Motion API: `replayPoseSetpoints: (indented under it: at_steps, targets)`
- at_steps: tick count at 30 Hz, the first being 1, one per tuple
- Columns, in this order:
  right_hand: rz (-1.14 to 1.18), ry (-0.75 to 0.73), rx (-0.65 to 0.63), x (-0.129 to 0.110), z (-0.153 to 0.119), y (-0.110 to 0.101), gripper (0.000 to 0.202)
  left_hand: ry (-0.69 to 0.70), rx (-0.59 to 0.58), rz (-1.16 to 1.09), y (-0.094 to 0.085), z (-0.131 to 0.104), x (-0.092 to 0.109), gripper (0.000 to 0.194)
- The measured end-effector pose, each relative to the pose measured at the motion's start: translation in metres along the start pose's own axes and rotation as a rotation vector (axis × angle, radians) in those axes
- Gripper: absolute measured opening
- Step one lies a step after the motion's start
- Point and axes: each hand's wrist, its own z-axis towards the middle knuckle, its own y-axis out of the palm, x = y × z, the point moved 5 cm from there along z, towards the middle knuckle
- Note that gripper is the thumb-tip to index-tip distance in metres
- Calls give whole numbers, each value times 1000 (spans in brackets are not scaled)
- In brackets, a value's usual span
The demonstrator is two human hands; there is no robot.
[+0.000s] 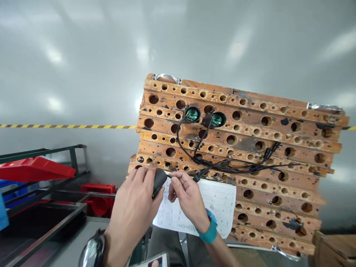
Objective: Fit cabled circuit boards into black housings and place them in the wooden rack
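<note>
A black rounded housing (159,180) is wrapped by the fingers of my left hand (132,202). Just right of it, my right hand (188,194) pinches a thin black cable (168,176) that leads out of the housing's end. Beyond my hands, two black cups with green circuit boards (191,114) inside sit on the holed wooden board (155,116). Black cables run from them into a bundle (239,168) lying across the board. A printed sheet (219,207) with handwriting lies under my right hand.
Metal handles (167,77) are fixed along the board's edges. At the left stands a dark metal rack (73,159) with red bins (39,168). A wooden box (333,246) is at the lower right. Yellow-black tape (66,126) crosses the grey floor.
</note>
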Motion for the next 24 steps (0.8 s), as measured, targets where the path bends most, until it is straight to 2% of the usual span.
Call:
replayPoseSetpoints:
  at_steps: [2, 3, 6, 9, 11, 13, 17, 19, 24]
  targets:
    - [4, -10, -4, 1, 0, 2, 46, 0, -13, 91, -6, 9, 6, 26]
    - [-7, -10, 9, 4, 2, 1, 46, -20, -53, 126, -1, 15, 8, 22]
    - [-69, 19, 86, 17, 13, -8, 50, -82, -215, 182, 30, 33, 5, 7]
    - [-125, 23, 86, 25, 23, -15, 48, -92, -225, 129, 50, 42, -5, 6]
    - [-152, 1, 8, 24, 26, -15, 44, -82, -196, -1, 53, 39, -15, 9]
    - [-186, -45, -39, 17, 25, -16, 35, -29, -169, -227, 51, 32, -22, 20]
    - [-240, -286, 50, -13, 11, -24, 26, 24, -88, -708, 52, 15, -32, 41]
    - [-190, -330, 56, -22, 0, -26, 24, 26, -57, -852, 57, 10, -31, 43]
    - [-160, -285, 127, -28, -22, -33, 25, 54, -8, -1020, 67, 8, -13, 41]
